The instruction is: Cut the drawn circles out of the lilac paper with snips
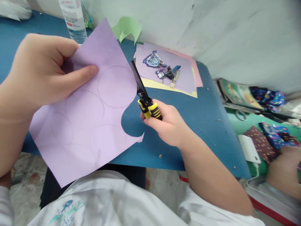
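Observation:
A purple paper sheet [110,116] with several pencilled circles is pinched between the thumb and fingers of my left hand [51,69]. Its right side has a round notch cut into it, with a thin pointed strip below the notch. My right hand [164,124] is closed around the yellow and black handles of a pair of scissors [143,94]. The dark blades point up and lie at the sheet's right edge, beside the upper right circle. Whether they are apart is hard to tell.
Behind lie stacked coloured sheets [143,67] with keys and charms [169,72], a green paper scrap [128,28] and a water bottle [74,22]. At right, a green table [235,125] holds a white power bank [249,149]; another person's arm [285,169] is beside it.

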Demonstrator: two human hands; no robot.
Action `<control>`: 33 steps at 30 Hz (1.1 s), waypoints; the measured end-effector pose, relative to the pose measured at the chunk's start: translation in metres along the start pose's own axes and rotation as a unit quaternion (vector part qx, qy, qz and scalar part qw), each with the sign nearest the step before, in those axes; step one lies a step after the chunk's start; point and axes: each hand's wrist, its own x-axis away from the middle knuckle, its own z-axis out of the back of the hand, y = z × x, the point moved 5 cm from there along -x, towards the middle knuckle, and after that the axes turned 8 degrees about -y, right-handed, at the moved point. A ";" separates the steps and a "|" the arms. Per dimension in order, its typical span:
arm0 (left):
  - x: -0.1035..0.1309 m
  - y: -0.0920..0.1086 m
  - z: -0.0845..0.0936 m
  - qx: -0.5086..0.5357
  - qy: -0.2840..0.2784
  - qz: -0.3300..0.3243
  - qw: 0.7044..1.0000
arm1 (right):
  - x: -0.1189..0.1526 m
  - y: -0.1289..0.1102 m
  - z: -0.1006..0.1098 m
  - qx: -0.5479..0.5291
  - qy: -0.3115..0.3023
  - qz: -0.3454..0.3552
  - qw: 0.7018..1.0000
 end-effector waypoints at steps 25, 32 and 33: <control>-0.001 0.004 0.003 -0.012 0.028 -0.022 0.999 | 0.002 -0.003 0.001 0.013 0.011 0.000 1.000; -0.003 0.002 0.003 0.015 0.007 -0.015 1.000 | 0.003 -0.004 0.004 0.044 0.013 0.015 0.999; -0.004 0.001 0.003 0.022 0.003 -0.015 1.000 | 0.003 -0.004 0.004 0.049 0.014 0.019 0.998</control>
